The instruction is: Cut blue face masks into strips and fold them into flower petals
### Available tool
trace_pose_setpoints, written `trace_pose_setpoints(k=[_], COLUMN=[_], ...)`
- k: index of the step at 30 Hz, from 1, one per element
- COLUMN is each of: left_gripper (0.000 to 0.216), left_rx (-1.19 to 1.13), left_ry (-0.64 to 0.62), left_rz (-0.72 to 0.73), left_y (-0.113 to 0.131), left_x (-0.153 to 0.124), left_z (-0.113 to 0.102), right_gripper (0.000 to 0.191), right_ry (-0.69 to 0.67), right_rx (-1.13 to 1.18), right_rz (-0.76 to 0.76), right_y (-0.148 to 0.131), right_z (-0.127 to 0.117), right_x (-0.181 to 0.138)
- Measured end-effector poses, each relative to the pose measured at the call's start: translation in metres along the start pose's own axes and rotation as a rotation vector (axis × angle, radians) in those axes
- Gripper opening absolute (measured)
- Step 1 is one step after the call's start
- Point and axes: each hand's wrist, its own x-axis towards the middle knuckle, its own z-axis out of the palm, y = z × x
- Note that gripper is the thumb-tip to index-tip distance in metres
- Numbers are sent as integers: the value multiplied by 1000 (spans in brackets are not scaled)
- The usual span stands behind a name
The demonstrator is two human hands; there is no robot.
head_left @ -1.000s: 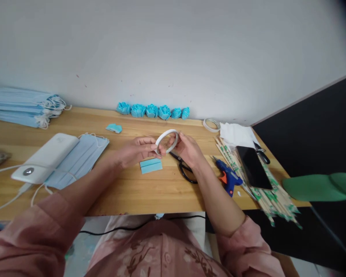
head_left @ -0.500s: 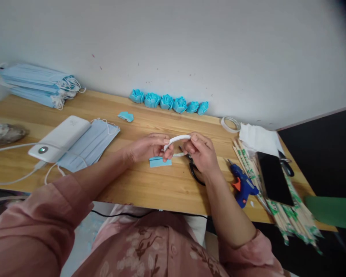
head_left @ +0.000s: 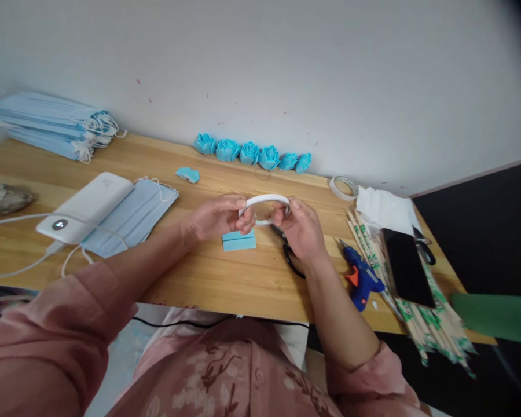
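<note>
- White on wood: located the tape roll [head_left: 264, 198] raised just above the wooden table [head_left: 208, 272], between both hands, directly over the blue folded strip [head_left: 238, 240] and apart from it.
- Found the left hand [head_left: 219, 217] closed on the roll's left rim, thumb and fingers pinched together across the band.
- Found the right hand [head_left: 301, 229] closed on the right rim, fingertips curled against the outer face; could not tell whether a free tape end was lifted.
- Judged the step in hand as working the roll's edge to find or raise the tape end, with the roll turned nearly edge-on to the camera.
- Judged the next move to call for a firm left-hand hold to stop the roll turning, a fingernail purchase from the right, and a pull kept in line with the band to avoid tearing or twisting.
- Noted black scissors [head_left: 292, 262] flat on the table just beneath the right hand, close enough for cutting.
- Noted a blue glue gun [head_left: 362, 277] further right, beside a bundle of wooden sticks [head_left: 421, 315] with a dark phone [head_left: 406, 265] on top.
- Noted a second tape roll [head_left: 342, 186] near the wall, well apart from the hands.
- Noted a row of blue rosettes [head_left: 252, 153] along the wall, and a white power bank [head_left: 84, 207] resting on face masks [head_left: 134, 217] to the left.
</note>
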Motion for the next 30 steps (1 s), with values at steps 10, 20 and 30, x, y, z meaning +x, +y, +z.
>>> trace_pose_setpoints(k=[10,20,30], left_gripper=[37,40,37], left_rx=[-11,-4,-71], left_ry=[-62,-31,-32], left_rz=[-12,28,79], left_y=[0,-4,-10], left_x=[-1,1,0], left_z=[4,3,-1], right_gripper=[38,37,35], right_ry=[11,20,4], right_rx=[145,104,162], right_rz=[39,27,26], right_y=[-5,0,-2], right_z=[3,-1,3], right_x=[1,2,1])
